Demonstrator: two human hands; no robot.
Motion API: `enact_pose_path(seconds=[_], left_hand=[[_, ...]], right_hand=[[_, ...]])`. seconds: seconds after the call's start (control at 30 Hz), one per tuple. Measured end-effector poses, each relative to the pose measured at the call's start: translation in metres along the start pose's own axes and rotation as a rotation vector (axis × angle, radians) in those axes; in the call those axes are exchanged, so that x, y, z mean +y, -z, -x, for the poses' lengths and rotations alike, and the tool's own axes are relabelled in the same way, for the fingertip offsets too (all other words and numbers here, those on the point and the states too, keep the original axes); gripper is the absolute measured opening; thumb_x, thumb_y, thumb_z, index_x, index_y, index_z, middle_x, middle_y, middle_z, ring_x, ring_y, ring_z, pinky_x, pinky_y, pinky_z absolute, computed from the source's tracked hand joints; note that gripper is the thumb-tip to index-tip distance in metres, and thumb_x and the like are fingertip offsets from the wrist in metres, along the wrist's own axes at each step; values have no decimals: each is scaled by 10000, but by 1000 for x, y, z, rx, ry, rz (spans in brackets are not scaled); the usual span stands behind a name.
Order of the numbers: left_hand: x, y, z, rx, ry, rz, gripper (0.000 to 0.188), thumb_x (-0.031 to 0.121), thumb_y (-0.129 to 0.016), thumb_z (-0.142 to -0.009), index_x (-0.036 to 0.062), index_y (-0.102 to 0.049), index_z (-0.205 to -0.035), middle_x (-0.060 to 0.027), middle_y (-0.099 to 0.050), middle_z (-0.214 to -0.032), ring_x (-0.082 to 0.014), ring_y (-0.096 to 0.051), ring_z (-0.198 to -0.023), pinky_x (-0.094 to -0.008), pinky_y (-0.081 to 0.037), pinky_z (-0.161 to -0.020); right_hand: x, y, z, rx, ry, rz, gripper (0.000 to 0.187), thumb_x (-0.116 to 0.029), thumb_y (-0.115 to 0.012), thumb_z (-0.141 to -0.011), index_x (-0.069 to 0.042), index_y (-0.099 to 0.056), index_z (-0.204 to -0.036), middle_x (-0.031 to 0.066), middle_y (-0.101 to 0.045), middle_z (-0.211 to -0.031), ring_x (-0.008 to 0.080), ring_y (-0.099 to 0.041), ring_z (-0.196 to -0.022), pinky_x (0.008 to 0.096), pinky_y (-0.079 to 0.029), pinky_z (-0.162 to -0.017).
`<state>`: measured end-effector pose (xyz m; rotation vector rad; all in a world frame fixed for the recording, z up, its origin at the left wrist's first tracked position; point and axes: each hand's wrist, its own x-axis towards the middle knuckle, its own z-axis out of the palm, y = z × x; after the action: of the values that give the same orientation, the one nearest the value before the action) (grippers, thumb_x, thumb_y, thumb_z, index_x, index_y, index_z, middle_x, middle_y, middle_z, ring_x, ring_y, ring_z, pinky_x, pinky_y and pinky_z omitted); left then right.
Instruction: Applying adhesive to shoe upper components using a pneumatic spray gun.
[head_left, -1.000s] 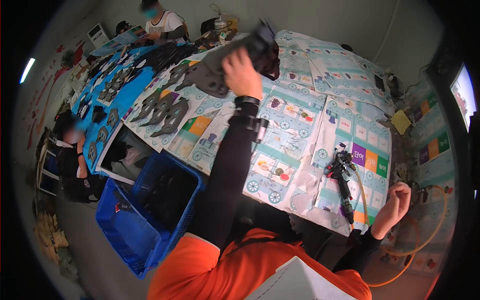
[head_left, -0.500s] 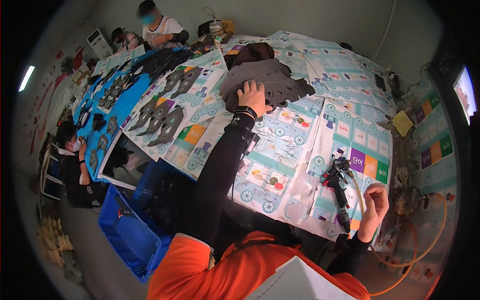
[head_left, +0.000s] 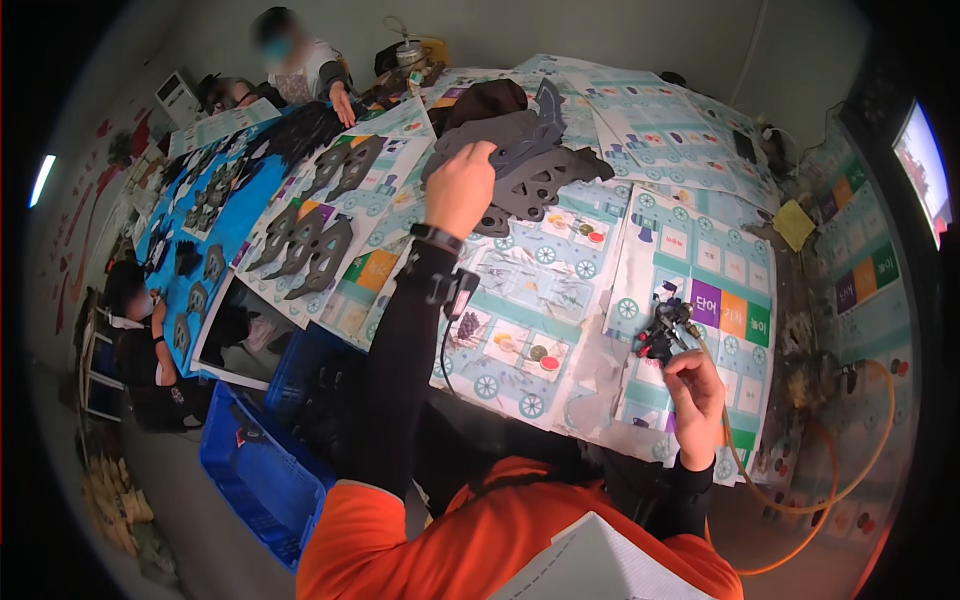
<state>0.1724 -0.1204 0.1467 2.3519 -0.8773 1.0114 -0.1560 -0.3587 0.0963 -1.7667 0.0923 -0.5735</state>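
My left hand is closed at the edge of a dark grey cut-out sheet piece, whose far tip stands raised over the pile. Below it lie more grey cut-out pieces with holes, stacked on the paper-covered table. On the right, my right hand has its fingers curled around the handle of a black spray gun. The hand hides most of that handle; the gun's head points away from me on the paper.
Several grey cut-outs lie spread on paper at left. Beyond is a blue-covered table with dark pieces and co-workers beside it. A blue crate stands at lower left. An orange hose loops at right. A brown cloth lies behind the pile.
My left hand has gone from lying spread on the pile to pinching a piece, lifting its far end. My right hand has moved left onto the spray gun's handle. A co-worker's arm now reaches out.
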Motion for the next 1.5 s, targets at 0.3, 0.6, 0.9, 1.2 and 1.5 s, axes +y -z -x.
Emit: enact_pose_path(seconds=[0.3,0.6,0.9,1.2,1.5], left_hand=[[76,107,115,-579,422,1004,178,77,-536,-1016,-18,-604,-1149,12,-599,-848,-48,-520,-795,-233,-443,-704],[119,137,180,-157,452,440,198,22,-583,-968,15,-607,-1164,-112,-675,-1010,-145,-641,-853,-278,-492,-750],[131,149,202,-354,822,971,217,212,-598,-1013,20,-639,-1105,-13,-641,-645,-29,-496,-518,-220,-394,-487],[78,70,210,-325,619,976,191,171,-666,-962,40,-645,-1099,-51,-671,-684,-100,-594,-537,-259,-451,-519],[65,39,221,-165,594,650,232,128,-692,-910,41,-611,-1108,-135,-686,-998,-312,-654,-832,-371,-505,-690]], right_hand=[[-8,-51,0,-274,-48,-590,465,-168,-596,-971,-4,-459,-1384,111,-620,-1214,179,-578,-1003,287,-468,-787],[-19,-94,24,-85,-121,-280,273,-52,-633,-967,-21,-660,-1237,53,-738,-973,94,-597,-753,237,-475,-695],[-15,-126,33,56,761,627,606,42,-644,-632,-192,-730,-1184,41,-624,-1165,276,-540,-993,391,-462,-881],[6,-92,27,-93,408,520,469,70,-544,-705,-25,-626,-1157,184,-556,-1197,395,-503,-1157,505,-349,-1055],[30,-76,43,-152,237,478,323,102,-530,-715,-10,-601,-1009,163,-562,-1080,359,-529,-1035,445,-422,-923]])
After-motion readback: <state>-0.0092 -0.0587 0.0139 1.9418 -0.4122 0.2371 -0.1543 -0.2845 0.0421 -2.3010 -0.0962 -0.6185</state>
